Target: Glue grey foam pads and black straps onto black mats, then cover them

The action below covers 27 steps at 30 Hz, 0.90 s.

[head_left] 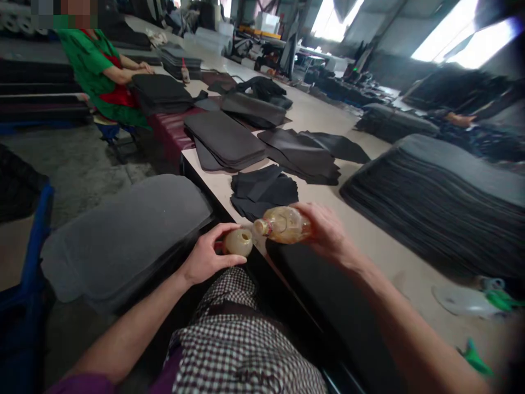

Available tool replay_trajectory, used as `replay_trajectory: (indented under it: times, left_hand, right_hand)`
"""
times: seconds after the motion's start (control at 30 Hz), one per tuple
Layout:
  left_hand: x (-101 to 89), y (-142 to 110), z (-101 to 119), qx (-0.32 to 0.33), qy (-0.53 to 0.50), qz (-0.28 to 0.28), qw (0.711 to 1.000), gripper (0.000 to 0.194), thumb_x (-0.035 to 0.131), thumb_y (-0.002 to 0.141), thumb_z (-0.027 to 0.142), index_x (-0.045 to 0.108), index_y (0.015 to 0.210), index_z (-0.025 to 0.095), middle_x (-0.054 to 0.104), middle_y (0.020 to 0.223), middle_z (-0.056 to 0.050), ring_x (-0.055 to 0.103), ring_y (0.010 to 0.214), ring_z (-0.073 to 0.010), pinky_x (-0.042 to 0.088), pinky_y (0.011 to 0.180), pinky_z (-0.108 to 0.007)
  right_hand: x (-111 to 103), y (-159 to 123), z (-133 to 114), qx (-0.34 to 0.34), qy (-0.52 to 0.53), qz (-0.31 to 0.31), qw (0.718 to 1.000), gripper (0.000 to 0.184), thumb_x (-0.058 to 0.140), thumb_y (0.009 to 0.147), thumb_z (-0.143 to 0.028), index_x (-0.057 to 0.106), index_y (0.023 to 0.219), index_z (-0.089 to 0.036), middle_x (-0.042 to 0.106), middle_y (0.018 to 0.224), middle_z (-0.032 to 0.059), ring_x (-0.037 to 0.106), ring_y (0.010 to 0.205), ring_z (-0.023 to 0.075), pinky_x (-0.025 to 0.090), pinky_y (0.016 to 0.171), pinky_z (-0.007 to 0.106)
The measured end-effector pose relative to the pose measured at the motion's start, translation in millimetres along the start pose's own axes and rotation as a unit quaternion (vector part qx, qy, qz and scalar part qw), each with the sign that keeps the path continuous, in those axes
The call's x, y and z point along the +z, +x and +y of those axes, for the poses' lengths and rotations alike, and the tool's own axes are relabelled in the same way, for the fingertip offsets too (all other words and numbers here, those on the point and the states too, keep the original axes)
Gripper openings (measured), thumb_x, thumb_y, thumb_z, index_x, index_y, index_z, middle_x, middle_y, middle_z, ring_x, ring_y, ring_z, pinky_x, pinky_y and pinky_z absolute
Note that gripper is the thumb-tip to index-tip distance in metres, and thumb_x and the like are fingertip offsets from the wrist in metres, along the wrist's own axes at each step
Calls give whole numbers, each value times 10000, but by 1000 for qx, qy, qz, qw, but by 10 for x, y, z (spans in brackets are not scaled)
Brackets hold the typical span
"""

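Observation:
My left hand (207, 256) is closed round a small round yellowish bottle (238, 242) with an open mouth, held at the table's front edge. My right hand (326, 230) grips a larger clear plastic bottle (283, 224) of amber liquid, tipped on its side. Its neck points left, close to the small bottle's opening. Both bottles sit just above a black panel (328, 295) lying in front of me. My arms reach in from the bottom, over my checked apron.
Dark fabric cut pieces (262, 191) and stacks of padded panels (225, 139) cover the long table (381, 246). A tall stack of grey sheets (443, 202) stands at right, a grey foam stack (127, 235) at left. A person in green (98, 71) sits far left.

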<state>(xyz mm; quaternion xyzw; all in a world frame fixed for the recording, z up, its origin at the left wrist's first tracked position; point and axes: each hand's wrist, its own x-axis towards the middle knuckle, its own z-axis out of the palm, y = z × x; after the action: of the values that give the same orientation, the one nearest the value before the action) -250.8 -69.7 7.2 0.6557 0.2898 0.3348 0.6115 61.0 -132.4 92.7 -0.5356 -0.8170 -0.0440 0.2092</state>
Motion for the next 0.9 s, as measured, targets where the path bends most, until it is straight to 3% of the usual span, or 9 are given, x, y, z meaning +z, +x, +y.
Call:
replay_trajectory:
  times: [0.23, 0.73, 0.9]
  left_hand:
    - [-57, -15, -23, 9, 11, 1, 1000, 675, 899, 732, 379, 618, 1335, 263, 647, 1380, -85, 640, 1230, -263, 544, 1054, -425]
    - [-97, -58, -169, 8, 18, 4, 1000, 683, 893, 735, 398, 614, 1344, 263, 630, 1397, -89, 619, 1257, -277, 524, 1080, -454]
    - [-86, -52, -196, 11, -1, 1, 1000, 685, 892, 730, 384, 620, 1345, 251, 636, 1383, -99, 630, 1237, -279, 520, 1084, -463]
  right_hand:
    - [-5, 88, -40, -51, -128, 13, 990, 417, 566, 962, -138, 492, 1368, -196, 668, 1162, 108, 620, 986, 271, 436, 901, 414]
    - [-101, 195, -199, -77, -226, 31, 971, 321, 487, 1043, -142, 503, 1359, -196, 680, 1133, 100, 586, 981, 285, 405, 929, 443]
    - [-119, 180, -214, -71, -230, 16, 970, 400, 485, 1039, -153, 476, 1433, -220, 675, 1183, 108, 588, 996, 301, 404, 952, 481]
